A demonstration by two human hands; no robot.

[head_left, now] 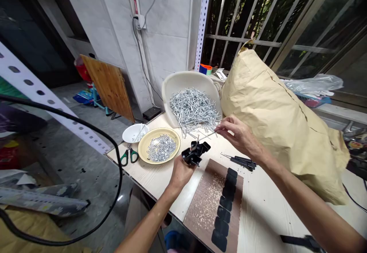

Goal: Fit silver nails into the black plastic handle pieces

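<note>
Black plastic bracket (195,153) gripped by left hand (180,172); thin steel pin (207,134), pinched by right hand (239,136), slanted down-left toward it.

Left hand (180,172), right hand (240,135) — bare, forearms bare (lean, sinewy).

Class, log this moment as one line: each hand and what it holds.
left hand: grips black plastic part | right hand: pinches metal pin at the part | nearby: tray of pins
</note>
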